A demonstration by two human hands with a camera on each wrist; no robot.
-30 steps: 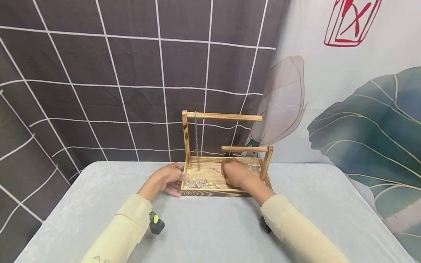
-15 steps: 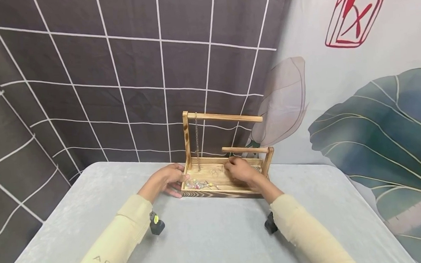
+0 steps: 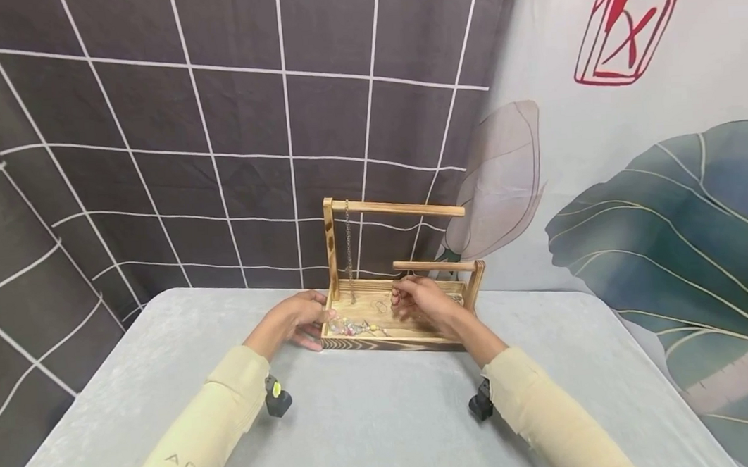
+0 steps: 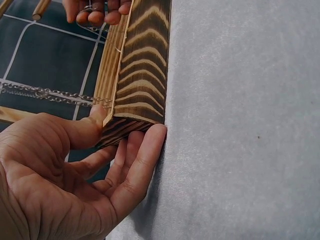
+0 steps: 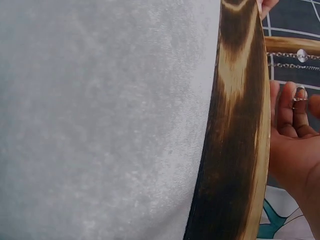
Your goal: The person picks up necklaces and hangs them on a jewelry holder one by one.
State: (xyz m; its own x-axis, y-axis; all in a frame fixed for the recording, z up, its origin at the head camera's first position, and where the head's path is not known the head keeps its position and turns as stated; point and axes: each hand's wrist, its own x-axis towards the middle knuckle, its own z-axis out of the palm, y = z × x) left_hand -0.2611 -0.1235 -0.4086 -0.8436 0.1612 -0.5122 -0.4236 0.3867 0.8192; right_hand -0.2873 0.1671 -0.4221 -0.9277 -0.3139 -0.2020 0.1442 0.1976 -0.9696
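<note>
My left hand [image 4: 75, 165] grips the left end of a wooden jewelry stand [image 4: 142, 65], thumb at the rim and fingers against the outside of its tray. Above the tray's middle, my right hand [image 3: 423, 300] pinches a small silver ring-like piece [image 5: 300, 95] at its fingertips; its exact kind is hard to tell. A silver chain necklace [image 3: 349, 249] hangs from the upper bar at the left. Coloured beaded jewelry [image 3: 353, 327] lies at the tray's front left, and thin wire-like loops [image 3: 380, 306] lie near the right fingertips.
The stand's upper bar [image 3: 404, 207] and shorter lower bar [image 3: 435, 265] rise above the tray, the lower one just over my right hand. A grey cloth [image 3: 371, 417] covers the table. Behind it hangs a dark gridded curtain [image 3: 241, 113].
My right hand has come up from low in the tray and its fingers have turned, with the silver ring-like piece now showing in them. The left hand stays at the tray's left end.
</note>
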